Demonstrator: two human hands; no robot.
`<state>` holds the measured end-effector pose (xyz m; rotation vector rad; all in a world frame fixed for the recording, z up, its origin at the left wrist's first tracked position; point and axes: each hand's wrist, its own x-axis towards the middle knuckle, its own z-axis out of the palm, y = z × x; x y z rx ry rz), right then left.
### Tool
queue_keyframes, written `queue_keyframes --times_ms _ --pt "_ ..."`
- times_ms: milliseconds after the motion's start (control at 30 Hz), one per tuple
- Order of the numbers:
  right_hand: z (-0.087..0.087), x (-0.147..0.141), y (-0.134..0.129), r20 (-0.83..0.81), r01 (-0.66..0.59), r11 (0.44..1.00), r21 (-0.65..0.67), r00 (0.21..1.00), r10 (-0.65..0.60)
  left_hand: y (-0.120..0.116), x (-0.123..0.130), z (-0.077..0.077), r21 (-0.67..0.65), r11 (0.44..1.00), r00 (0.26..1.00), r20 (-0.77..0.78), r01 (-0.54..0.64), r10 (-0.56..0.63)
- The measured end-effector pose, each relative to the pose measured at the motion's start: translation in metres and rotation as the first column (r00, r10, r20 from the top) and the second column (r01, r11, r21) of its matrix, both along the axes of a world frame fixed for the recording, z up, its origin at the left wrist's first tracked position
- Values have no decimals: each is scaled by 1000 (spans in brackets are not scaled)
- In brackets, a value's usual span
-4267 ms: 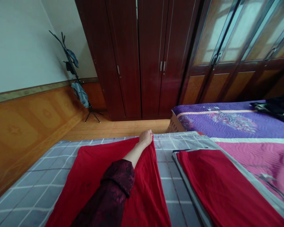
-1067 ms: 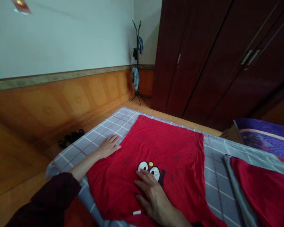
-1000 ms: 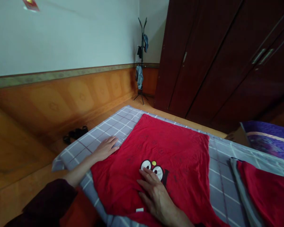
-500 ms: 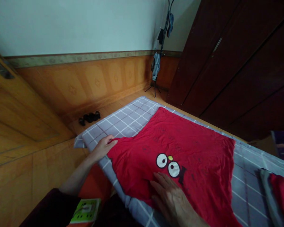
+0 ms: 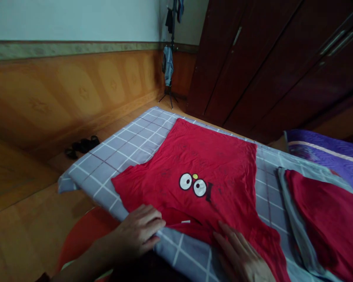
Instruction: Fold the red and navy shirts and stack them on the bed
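A red T-shirt (image 5: 167,172) with two cartoon eyes and a yellow dot lies spread on a grey checked bedsheet (image 5: 129,145). Its neckline, with a small white label, faces me. My left hand (image 5: 142,229) is at the shirt's near edge, left of the neckline. Its fingers are curled around that edge, and the fingertips are partly hidden. To the right of the neckline, my right hand (image 5: 242,252) rests open on the cloth with its fingers stretched out.
Folded red and grey clothing (image 5: 326,219) lies to the right on the bed. Behind it is a purple quilted item (image 5: 323,150). An orange-red stool (image 5: 85,235) stands below the bed's near-left edge. Dark shoes (image 5: 82,145), a coat stand (image 5: 172,70) and a dark wardrobe (image 5: 253,70) stand beyond.
My left hand has left the sleeve end and come to the near edge by the neckline. My right hand has slid off the print toward the right shoulder. The view has turned right.
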<state>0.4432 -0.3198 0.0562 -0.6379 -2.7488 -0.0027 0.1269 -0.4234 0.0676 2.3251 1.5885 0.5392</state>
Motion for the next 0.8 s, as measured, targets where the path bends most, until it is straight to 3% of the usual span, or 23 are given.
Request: queue_keyframes --times_ms 167,267,433,633,800 --pt "-14 -6 -22 -205 82 992 -92 974 -99 4 -1 -25 85 996 995 -95 -1 9" --pt "-20 -11 -36 -209 92 985 -144 970 -121 2 -4 -21 150 989 1000 -1 16 -16" --pt "-23 -18 -51 -152 285 949 -138 940 -304 -7 -5 -11 210 977 993 109 30 -54" --pt "-17 -18 -68 -169 189 969 -162 962 -216 -15 -8 -8 58 996 997 -43 73 -71" --pt "-18 -11 -86 -294 53 973 -225 948 -120 -6 3 -1 36 980 980 -36 196 -195"
